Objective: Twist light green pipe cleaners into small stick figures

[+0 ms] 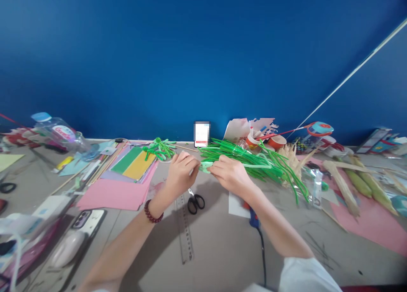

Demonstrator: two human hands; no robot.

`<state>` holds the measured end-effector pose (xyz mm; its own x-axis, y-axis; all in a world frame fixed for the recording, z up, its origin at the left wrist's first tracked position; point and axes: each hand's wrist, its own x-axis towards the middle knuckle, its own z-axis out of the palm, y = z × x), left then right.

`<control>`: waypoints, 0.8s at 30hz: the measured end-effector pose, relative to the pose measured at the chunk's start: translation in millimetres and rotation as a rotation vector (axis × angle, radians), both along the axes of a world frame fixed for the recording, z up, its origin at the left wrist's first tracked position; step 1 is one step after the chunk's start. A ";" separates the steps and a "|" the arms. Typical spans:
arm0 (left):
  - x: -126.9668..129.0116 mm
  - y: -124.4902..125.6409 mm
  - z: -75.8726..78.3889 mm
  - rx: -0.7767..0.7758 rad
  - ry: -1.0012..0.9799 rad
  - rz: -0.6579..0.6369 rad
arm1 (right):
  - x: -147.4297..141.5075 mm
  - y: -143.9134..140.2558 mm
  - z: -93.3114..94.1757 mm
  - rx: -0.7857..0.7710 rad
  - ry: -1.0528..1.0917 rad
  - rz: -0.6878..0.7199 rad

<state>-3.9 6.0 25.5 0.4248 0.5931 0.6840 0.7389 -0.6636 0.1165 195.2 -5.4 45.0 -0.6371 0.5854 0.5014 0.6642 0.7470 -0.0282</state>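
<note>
While both hands pinch a pale green strip (206, 166) above the far table, left hand (181, 172) and right hand (229, 173) grasping opposite ends, a hard tug could snap it; green pipe cleaners (254, 160) lie just right.

A grey table (219, 245) carries pink paper (111, 194), a clear ruler (185, 230), black scissors (194, 202), a heap of green pipe cleaners (254, 158), a phone (87, 220), a plastic bottle (60, 133) and corn cobs (365, 183).
</note>
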 end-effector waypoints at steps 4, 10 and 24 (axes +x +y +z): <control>-1.5 2.7 -1.4 -0.001 0.076 -0.110 | 3.3 -4.6 7.1 0.149 -0.055 -0.015; -0.4 -3.3 5.2 -0.056 0.100 -0.268 | 10.6 -1.6 5.0 0.122 0.066 0.025; 4.9 -7.7 10.1 -0.250 -0.083 -0.344 | 2.4 6.5 0.2 -0.388 0.620 0.027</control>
